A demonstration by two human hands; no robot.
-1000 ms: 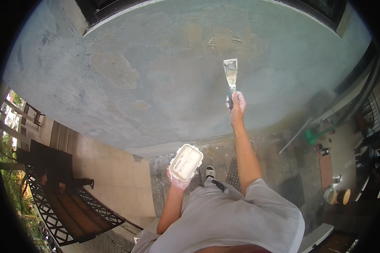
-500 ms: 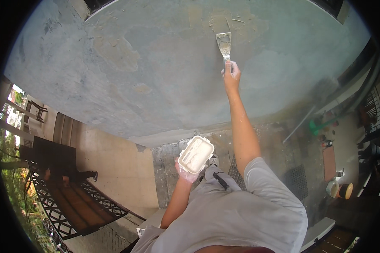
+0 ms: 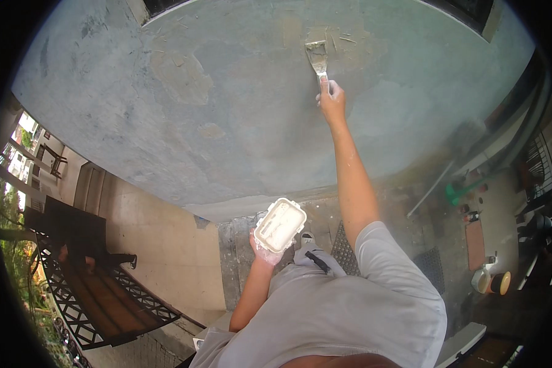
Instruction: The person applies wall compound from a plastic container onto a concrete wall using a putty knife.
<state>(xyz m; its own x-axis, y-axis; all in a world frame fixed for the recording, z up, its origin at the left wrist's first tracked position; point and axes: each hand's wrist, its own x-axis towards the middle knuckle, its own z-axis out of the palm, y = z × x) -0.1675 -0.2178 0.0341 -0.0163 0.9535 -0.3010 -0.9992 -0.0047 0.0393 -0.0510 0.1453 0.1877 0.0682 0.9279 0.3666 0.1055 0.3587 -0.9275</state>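
My right hand [image 3: 332,102] is closed round the handle of a putty knife [image 3: 317,56], its wide blade smeared with filler. The blade lies against the grey-blue wall [image 3: 257,122], at a patch of wet putty [image 3: 343,38] with raised ridges. Low in front of my body, my left hand [image 3: 265,250] grips a white plastic tub [image 3: 280,225] from beneath and the side. Pale putty coats the inside of the tub. White residue covers the fingers of both hands.
Another beige patch [image 3: 181,76] marks the wall at left. On the right floor are a green object [image 3: 452,194], a reddish board [image 3: 475,245] and a round yellow-topped container [image 3: 500,283]. Dark metal lattice railing [image 3: 147,291] stands at left, with a person [image 3: 98,259] near it.
The putty knife has shifted slightly up and to the left across the putty patch. The view has turned a little. Both hands keep their hold.
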